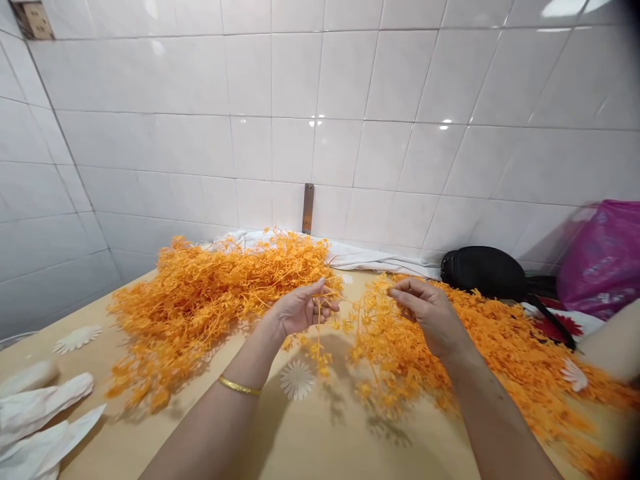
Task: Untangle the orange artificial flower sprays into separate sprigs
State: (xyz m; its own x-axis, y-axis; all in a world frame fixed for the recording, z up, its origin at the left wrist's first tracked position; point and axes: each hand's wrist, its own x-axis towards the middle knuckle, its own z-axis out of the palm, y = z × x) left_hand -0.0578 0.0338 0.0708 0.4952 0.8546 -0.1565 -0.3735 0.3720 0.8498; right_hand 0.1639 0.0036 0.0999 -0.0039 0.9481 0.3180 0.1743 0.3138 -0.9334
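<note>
My left hand [299,311] is closed on the stem end of an orange flower sprig [369,319], thumb pressed to the fingers. The sprig's thin branches and small blossoms spread rightward above the table. My right hand [434,319] pinches the far side of these branches between thumb and fingertips; what exactly lies in the pinch is small. Left of my left hand lies a large heap of orange sprigs [215,287]. Under and behind my right hand spreads a second heap of loose orange blossoms [500,347]. A white petal-shaped flower disc [297,380] rests on the table below my left wrist.
White cloths [45,413] and another white disc [77,339] lie at the left. A black pouch [483,270] and a purple bag [603,260] stand at the back right. Another person's arm [613,340] shows at the right edge. A tiled wall [280,80] bounds the table.
</note>
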